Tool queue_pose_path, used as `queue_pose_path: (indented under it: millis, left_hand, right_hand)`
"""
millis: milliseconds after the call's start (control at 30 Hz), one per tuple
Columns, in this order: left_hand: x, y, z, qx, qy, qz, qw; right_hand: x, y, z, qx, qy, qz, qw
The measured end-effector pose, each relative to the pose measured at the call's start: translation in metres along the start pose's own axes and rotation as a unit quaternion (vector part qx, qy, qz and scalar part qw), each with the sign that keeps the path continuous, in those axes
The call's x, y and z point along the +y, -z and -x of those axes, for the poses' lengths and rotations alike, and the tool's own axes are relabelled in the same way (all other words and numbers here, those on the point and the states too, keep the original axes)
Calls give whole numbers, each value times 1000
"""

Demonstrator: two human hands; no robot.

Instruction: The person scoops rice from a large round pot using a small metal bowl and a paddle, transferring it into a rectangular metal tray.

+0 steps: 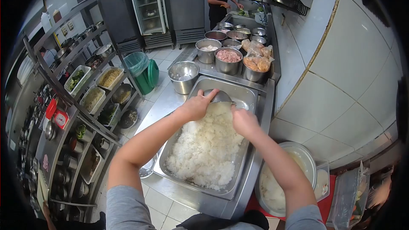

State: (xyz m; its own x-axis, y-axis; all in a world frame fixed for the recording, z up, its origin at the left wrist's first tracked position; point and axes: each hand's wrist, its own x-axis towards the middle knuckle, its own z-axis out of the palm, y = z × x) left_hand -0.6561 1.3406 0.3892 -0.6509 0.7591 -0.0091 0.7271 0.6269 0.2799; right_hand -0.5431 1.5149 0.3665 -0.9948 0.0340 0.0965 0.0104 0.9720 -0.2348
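Note:
A large rectangular steel pan on the counter holds a heap of white rice. Over the far end of the heap a round metal bowl is tipped towards the rice. My left hand is closed on its left rim, thumb and fingers spread along the edge. At the bowl's right edge my right hand is closed, its fingertips at the rim and partly hidden. Just beyond the pan stands a deep steel pot with white residue inside.
Steel pots of raw meat and bagged food line the counter ahead. A large round pot sits low at right, near the tiled wall. Shelving and a green bin stand left. Another person works at the far sink.

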Motion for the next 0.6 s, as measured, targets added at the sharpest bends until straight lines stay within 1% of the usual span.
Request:
queue_pose_path:
  millis: [100, 167, 233, 267, 367, 467, 567, 600]
  left_hand:
    - [-2, -5, 1, 7, 7, 8, 1000]
    - [-9, -10, 9, 15, 13, 5, 1000]
    - [-20, -13, 13, 33, 33, 32, 998]
    - [-25, -14, 16, 45, 44, 46, 997]
    - [-35, -15, 22, 61, 39, 61, 996]
    - [-29, 0, 33, 68, 25, 82, 994]
    - [-28, -2, 36, 67, 9, 84, 994]
    - [-27, -2, 37, 67, 9, 83, 994]
  right_hand:
    - [-11, -45, -19, -43, 2, 18, 999]
    - [-27, -67, -10, -62, 9, 11, 998]
    - [-40, -75, 11, -81, 20, 17, 996]
    - [-46, -74, 21, -91, 28, 22, 995]
    - [-48, -54, 49, -136, 64, 42, 988]
    - [-36, -20, 47, -171, 102, 53, 979]
    - [-43, 7, 11, -92, 61, 43, 993]
    - [-44, 0, 0, -102, 54, 57, 992]
